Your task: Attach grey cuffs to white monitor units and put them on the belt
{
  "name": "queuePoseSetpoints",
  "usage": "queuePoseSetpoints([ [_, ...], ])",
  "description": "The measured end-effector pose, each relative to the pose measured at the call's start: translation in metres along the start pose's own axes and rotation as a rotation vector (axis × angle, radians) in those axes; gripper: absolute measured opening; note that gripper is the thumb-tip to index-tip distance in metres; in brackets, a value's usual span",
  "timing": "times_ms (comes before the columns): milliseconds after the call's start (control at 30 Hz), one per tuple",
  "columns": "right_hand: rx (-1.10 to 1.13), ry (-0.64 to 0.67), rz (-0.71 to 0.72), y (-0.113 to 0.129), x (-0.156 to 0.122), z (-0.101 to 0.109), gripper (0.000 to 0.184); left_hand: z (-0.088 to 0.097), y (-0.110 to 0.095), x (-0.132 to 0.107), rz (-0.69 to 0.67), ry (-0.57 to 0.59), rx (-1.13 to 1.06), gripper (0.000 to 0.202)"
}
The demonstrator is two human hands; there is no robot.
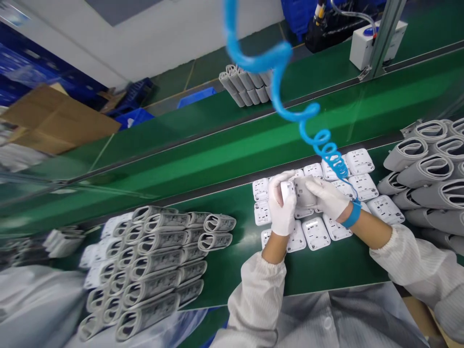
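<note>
My left hand [282,212], in a white glove, has its fingers wrapped round a small white plastic device [288,190], seen nearly edge-on. My right hand [329,199], also gloved and with a blue wrist strap [352,215], pinches the right side of a grey flat piece [303,192]. That piece looks like a cuff and lies against the white device; whether they are joined I cannot tell. Beneath both hands, several white device housings [316,233] lie in rows on the green bench, slots and labels facing up.
Rolled grey cuffs [155,263] are stacked at left, with more rolled cuffs [435,166] at right and a bundle [246,86] beyond the rail. A coiled blue cord [308,116] hangs down to my wrist strap. Another person's sleeve [36,304] shows at lower left.
</note>
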State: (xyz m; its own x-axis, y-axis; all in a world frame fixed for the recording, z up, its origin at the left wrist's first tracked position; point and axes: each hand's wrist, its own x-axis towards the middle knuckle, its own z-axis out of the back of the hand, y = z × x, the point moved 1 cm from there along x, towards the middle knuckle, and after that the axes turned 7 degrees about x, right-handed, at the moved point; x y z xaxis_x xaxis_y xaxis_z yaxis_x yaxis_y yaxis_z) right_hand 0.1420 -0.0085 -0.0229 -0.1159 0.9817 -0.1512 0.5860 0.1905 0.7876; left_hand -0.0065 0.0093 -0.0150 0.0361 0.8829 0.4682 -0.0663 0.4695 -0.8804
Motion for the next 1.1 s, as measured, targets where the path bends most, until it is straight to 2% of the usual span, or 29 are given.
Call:
queuePoseSetpoints([
  [167, 0.046, 0.047, -0.011, 0.009, -0.006, -0.010, 0.065, 0.002, -0.001, 0.010, 0.127, -0.180, -0.104, 0.040],
  [267, 0.091, 0.003, 0.070, 0.019, -0.009, -0.016, 0.082, 0.005, 0.007, 0.015, 0.280, -0.174, -0.300, 0.041],
  [367, 0.086, -0.089, 0.191, 0.028, -0.009, -0.016, 0.090, 0.005, 0.011, 0.014, 0.476, 0.022, -0.450, 0.042],
  [433, 0.026, -0.144, 0.255, 0.033, -0.009, -0.011, 0.075, 0.003, 0.007, 0.010, 0.541, 0.211, -0.470, 0.039],
  [500, -0.032, -0.159, 0.279, 0.038, -0.010, -0.004, 0.053, 0.000, 0.001, 0.006, 0.552, 0.352, -0.455, 0.036],
  [600, -0.066, -0.118, 0.275, 0.046, -0.013, 0.000, 0.039, -0.003, -0.004, 0.004, 0.558, 0.437, -0.472, 0.036],
  [733, -0.119, -0.070, 0.322, 0.053, -0.018, -0.008, 0.042, -0.006, 0.001, 0.007, 0.619, 0.522, -0.603, 0.038],
  [867, -0.199, -0.040, 0.394, 0.049, -0.020, -0.014, 0.046, -0.009, 0.007, 0.011, 0.528, 0.503, -0.612, 0.036],
  [1000, -0.391, -0.012, 0.436, 0.047, -0.021, -0.010, 0.059, -0.008, 0.010, 0.014, 0.467, 0.321, -0.441, 0.030],
  [1100, -0.587, -0.025, 0.463, 0.049, -0.020, -0.008, 0.044, -0.006, 0.009, 0.016, 0.428, 0.210, -0.384, 0.026],
])
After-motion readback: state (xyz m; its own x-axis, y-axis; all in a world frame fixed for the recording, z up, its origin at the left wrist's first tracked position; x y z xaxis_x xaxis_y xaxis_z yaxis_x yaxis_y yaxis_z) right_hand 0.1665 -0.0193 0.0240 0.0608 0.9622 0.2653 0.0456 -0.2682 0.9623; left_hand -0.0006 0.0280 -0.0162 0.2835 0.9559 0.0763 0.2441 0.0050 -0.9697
